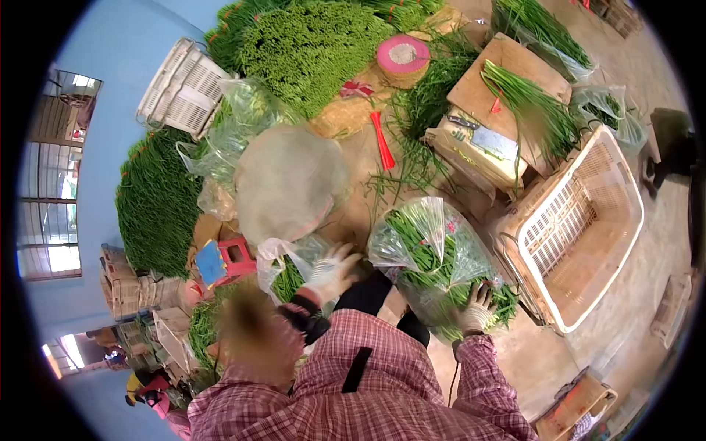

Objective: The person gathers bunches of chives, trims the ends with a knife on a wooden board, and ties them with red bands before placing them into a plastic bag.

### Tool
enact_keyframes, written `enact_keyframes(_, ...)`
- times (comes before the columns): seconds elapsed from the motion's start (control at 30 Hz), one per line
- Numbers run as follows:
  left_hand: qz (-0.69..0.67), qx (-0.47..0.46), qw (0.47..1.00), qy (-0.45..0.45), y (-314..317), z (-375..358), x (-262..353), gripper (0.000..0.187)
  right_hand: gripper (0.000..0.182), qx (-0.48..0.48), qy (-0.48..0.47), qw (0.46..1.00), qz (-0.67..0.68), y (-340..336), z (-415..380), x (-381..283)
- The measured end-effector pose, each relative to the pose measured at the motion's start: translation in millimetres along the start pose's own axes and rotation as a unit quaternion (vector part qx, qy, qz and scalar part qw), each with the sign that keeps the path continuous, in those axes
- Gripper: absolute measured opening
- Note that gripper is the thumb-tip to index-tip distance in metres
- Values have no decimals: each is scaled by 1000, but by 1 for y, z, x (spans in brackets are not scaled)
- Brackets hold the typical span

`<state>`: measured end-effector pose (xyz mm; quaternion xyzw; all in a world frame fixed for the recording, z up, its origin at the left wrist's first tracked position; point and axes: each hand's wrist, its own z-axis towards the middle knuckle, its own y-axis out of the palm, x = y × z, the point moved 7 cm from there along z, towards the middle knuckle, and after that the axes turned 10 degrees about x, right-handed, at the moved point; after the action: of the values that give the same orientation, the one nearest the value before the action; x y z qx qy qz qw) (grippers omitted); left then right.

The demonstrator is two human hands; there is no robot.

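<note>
Blue wall (176,16) borders the packed floor (346,173). Two gloved hands show: the left hand (334,272), open with fingers spread, is by one small bag (278,257); the right hand (476,309) lies on greens at one large clear bag (434,242), its grip unclear. One knife (462,122), one red stool (237,261) and one big basket (548,287) sit around.

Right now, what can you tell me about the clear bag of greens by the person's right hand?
The bag looks like thin, see-through plastic, crinkled and shiny, with small reddish marks. It bulges with long green stems; leafy greens show at its near end, where the gloved right hand rests. It lies low in front of the person, left of the large slotted basket. I can't tell whether it is tied.
</note>
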<state>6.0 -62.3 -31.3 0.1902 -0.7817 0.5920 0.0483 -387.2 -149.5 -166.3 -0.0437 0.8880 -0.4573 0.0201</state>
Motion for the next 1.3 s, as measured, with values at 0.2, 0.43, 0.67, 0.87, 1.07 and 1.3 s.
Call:
enact_keyframes(0.2, 100, -88, 987, -88, -37, -75, -104, 48, 119, -12, 19, 1000, -8, -7, -10, 0)
enact_keyframes(0.43, 26, -90, 995, -32, -81, 45, -182, 44, 110, -32, 149, 988, -15, 1, -4, -7)
enact_keyframes(0.67, -126, 20, 992, 3, -141, 127, -292, 34, 55, 195, 97, 975, -43, 67, 35, -91)
enact_keyframes(0.87, -26, -71, 997, 25, -160, 149, -316, 38, 72, 127, 462, 796, 369, 10, -49, -151)
enact_keyframes(1.07, 39, -198, 979, 38, -128, 155, -325, 42, 48, 64, 393, 835, 380, 23, -78, -194)
enact_keyframes(1.3, -41, -145, 988, 36, -173, 207, -291, 37, 33, -27, 374, 771, 514, 46, -103, -176)
